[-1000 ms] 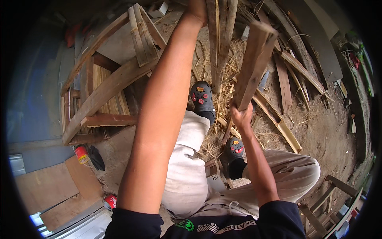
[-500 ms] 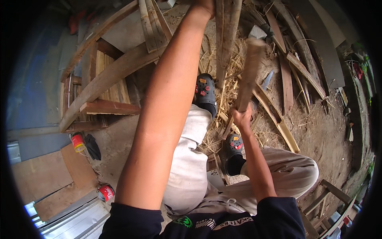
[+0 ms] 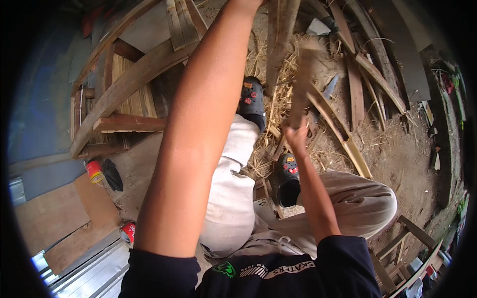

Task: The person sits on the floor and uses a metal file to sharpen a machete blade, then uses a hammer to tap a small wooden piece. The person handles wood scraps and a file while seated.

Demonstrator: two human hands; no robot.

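My left arm stretches far forward, and only the edge of my left hand (image 3: 251, 3) shows at the top rim, beside an upright wooden post (image 3: 279, 44). Its fingers are cut off, so whether it grips the post is hidden. My right hand (image 3: 296, 136) is closed around the lower end of a thick, flat brown wooden stick (image 3: 301, 84), which points away from me and is smeared by motion. The stick is just right of the post. Pale shavings (image 3: 283, 94) litter the ground beneath, around my dark clogs (image 3: 252, 97).
A curved wooden frame (image 3: 131, 92) stands at the left. Split bamboo (image 3: 355, 151), planks (image 3: 356, 94) and a grey blade-like piece (image 3: 330, 87) lie at the right. Red cans (image 3: 93, 171) and plywood sheets (image 3: 54, 203) are at lower left, a small wooden frame (image 3: 417, 233) at lower right.
The stick in my right hand has swung slightly left, closer to the post, and is more blurred. My right hand has shifted slightly left and forward. The view has tilted a little.
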